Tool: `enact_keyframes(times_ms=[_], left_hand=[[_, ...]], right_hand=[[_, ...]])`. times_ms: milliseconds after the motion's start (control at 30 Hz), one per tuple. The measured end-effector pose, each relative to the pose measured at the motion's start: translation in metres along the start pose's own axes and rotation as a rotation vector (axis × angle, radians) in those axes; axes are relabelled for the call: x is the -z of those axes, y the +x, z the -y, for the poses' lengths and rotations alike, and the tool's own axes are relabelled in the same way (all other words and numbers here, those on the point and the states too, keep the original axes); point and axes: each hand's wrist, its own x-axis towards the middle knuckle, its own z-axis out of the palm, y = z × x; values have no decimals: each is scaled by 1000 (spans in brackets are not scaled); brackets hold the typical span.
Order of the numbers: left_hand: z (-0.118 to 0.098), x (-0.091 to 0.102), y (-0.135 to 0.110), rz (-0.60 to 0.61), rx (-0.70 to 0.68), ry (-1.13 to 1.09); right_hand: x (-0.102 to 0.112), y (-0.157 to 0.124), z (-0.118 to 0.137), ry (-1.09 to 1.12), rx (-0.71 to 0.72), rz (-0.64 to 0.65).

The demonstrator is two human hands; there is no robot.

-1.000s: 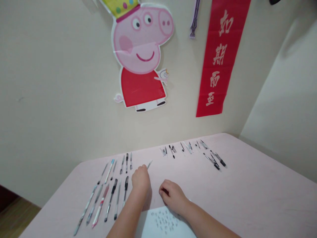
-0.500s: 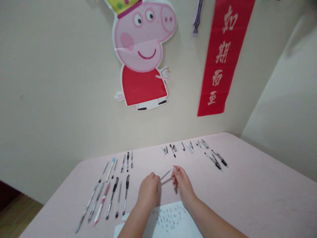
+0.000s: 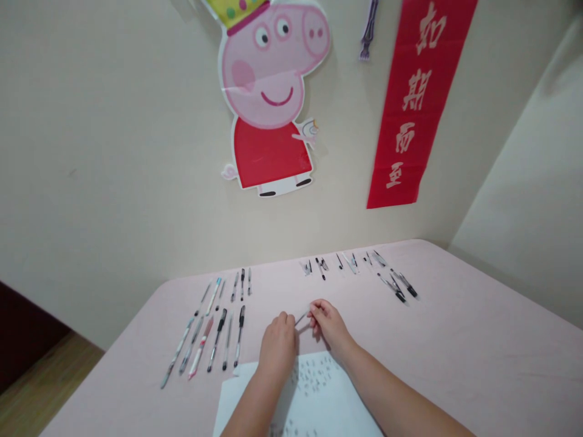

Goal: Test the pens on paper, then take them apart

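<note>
My left hand (image 3: 279, 343) is closed on one end of a thin, dark pen refill (image 3: 301, 318), holding it just above the table beyond the paper. At its other end, the fingertips of my right hand (image 3: 331, 325) are pinched together on the refill's tip. Only a short middle stretch of it shows between the two hands. Under my forearms lies a white sheet of paper (image 3: 337, 400) with rows of small handwritten marks.
Several pens (image 3: 217, 340) lie in two rows on the left of the pink table (image 3: 455, 364). Small groups of pen parts (image 3: 350, 262) lie along the back edge, with more dark-capped parts (image 3: 398, 286) at the right. Behind stands a wall with a cartoon pig cutout (image 3: 273, 152) and a red banner (image 3: 414, 115).
My right hand has moved closer to my left, so less of the refill shows between them. The view has shifted slightly, showing more of the paper.
</note>
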Motion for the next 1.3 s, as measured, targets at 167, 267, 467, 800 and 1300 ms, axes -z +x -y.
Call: enact_keyframes(times_ms=[167,267,467,800,1300], left_hand=[[-12,0,1,1,12,-37],[-14,-1,0,-16,23,-59],[-9,-13,-3,-121,25,-117],[-2,-23,-7,-205,-2,-221],[-6,-9,-13,-95,57,-404]], right_hand=[[0,0,-3,20,-26,123],[1,1,-4,16,-35,173],[1,1,-5,-15,-35,220],[-1,-3,-2,-57,-9,239],[0,-7,-4,-123,42,262]])
